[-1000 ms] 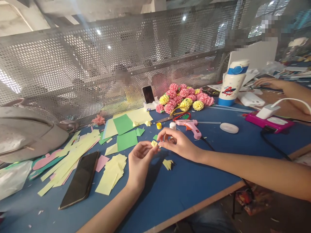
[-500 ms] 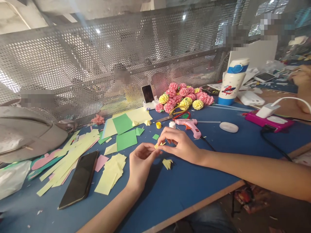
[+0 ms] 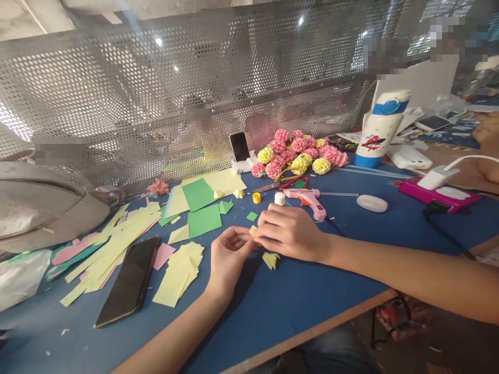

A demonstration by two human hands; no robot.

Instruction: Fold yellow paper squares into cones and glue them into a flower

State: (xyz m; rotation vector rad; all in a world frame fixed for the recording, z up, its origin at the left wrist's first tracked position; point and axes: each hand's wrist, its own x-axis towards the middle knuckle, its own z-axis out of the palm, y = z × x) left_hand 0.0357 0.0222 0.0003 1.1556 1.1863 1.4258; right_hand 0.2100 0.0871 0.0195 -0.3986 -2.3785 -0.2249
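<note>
Between the fingertips of my left hand (image 3: 231, 255) and my right hand (image 3: 291, 232) is a small folded piece of yellow paper (image 3: 253, 230), mostly covered by the fingers. Both hands are closed in a pinch and meet above the blue table (image 3: 312, 306). Just below my right hand lies a folded yellow paper piece (image 3: 270, 259). A small green paper square (image 3: 252, 216) sits beyond the fingertips. Behind my right hand stand a white bottle (image 3: 279, 198) and a pink glue gun (image 3: 307, 200). Yellow paper rectangles (image 3: 177, 275) are piled left of my left hand.
Scissors (image 3: 273, 185), a yellow cap (image 3: 256, 198) and pink and yellow paper flowers (image 3: 298, 150) lie at the back. A dark phone (image 3: 128, 280) and paper strips (image 3: 117, 244) are at left. A tumbler (image 3: 380, 132) and a magenta power strip (image 3: 436, 195) stand at right.
My right hand has turned, its fingers now curled further over the yellow paper, which shows less. My left hand keeps its pinch. The view has shifted slightly.
</note>
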